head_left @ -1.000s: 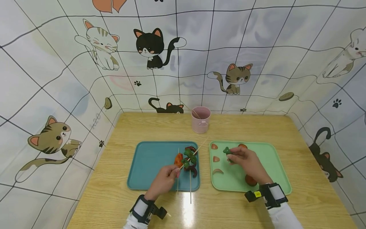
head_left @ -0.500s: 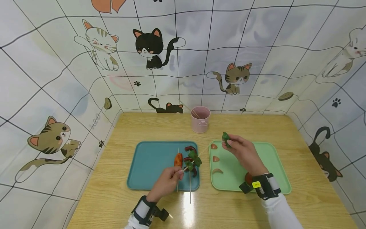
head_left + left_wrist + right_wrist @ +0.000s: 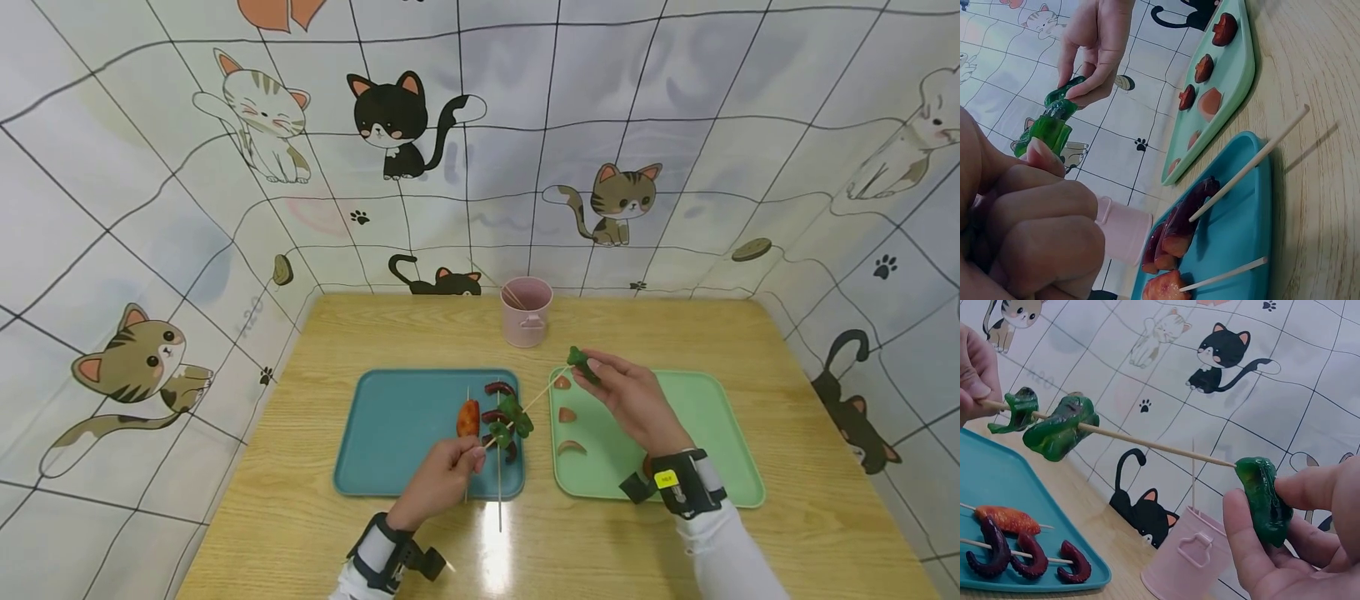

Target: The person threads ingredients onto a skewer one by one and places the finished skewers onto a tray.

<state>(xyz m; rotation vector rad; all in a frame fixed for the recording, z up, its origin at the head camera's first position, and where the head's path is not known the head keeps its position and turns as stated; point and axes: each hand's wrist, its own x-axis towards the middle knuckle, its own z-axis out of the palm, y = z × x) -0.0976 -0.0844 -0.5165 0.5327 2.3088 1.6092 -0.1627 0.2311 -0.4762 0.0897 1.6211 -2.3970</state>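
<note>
My left hand grips the lower end of a wooden skewer. Two pieces of green pepper are threaded on it, near that hand. Between thumb and fingers, my right hand pinches another green pepper piece. The skewer's point meets the near edge of this piece; whether it has pierced it I cannot tell. Both hands are raised, the left by the blue tray, the right over the green tray. The left fingers curl tightly in the left wrist view.
On the blue tray lie a skewer of dark red octopus tentacles and one with an orange-red piece. Pinkish slices and brown mushroom-like pieces sit on the green tray. A pink bucket holding thin sticks stands behind.
My right hand has lifted the pepper piece from over the green tray and brought it left to the skewer's point. My left hand has shifted slightly right with the skewer.
</note>
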